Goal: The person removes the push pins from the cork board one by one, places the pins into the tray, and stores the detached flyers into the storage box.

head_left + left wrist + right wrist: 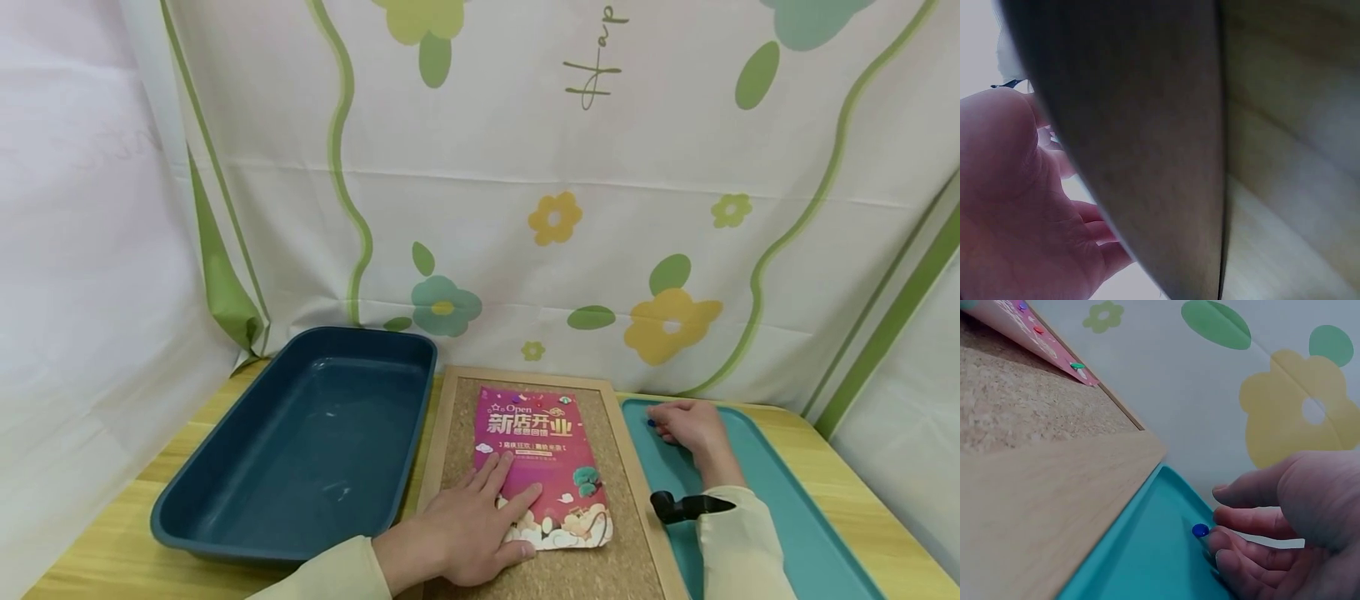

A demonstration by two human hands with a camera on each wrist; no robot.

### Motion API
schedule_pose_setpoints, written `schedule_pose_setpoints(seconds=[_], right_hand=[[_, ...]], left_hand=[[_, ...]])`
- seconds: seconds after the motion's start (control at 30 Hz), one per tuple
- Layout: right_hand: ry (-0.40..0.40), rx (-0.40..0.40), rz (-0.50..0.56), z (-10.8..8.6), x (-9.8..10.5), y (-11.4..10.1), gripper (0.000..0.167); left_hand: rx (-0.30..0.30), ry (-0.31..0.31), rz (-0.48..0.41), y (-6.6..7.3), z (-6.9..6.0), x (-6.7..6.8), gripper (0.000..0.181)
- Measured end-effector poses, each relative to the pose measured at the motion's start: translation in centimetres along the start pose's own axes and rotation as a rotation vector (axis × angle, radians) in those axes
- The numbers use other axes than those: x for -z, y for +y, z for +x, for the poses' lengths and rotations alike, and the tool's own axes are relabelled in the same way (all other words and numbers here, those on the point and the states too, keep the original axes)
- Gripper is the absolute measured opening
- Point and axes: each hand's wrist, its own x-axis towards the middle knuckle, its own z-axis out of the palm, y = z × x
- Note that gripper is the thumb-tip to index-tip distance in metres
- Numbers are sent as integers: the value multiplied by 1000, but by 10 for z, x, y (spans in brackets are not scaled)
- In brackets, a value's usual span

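Spread flat, my left hand (472,533) presses on the lower left of a pink-purple poster (536,450), which lies on a wood-framed corkboard (630,558). In the left wrist view, the palm and fingers of my left hand (1035,206) are partly hidden by the dark board edge (1129,150). Over the teal tray (787,492), my right hand (693,429) has curled fingers, with a blue pushpin (1200,530) at the fingertips. Green (1077,365), red (1038,329) and purple (1022,306) pins show along the poster's top edge.
A deep dark-blue bin (300,450) stands left of the corkboard. A black-headed tool (686,507) lies over the tray's left edge, beside my right sleeve. Behind the wooden table (870,521) hangs a flowered cloth (480,225).
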Motion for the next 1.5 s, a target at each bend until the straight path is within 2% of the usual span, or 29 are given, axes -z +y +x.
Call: schedule_pose_setpoints(seconds=[0.13,0.37,0.57,0.9,1.2,1.5], right_hand=[[8,15,7,0,1,-3,41],[85,59,3,-2,1,-16,41],[49,117,-3,-7,1,-31,48],[-63,206,-2,-17,-10,-51,51],[-58,277,-8,-23,-24,-73,48],[-63,308,3,-26,-36,-81,40]], left_hand=[[2,3,0,1,1,-1,71],[-6,0,9,0,1,-1,71],[0,-4,3,0,1,-2,71],[-1,-7,4,1,2,-4,71],[2,-3,11,1,1,-2,71],[-9,0,14,1,1,-1,71]])
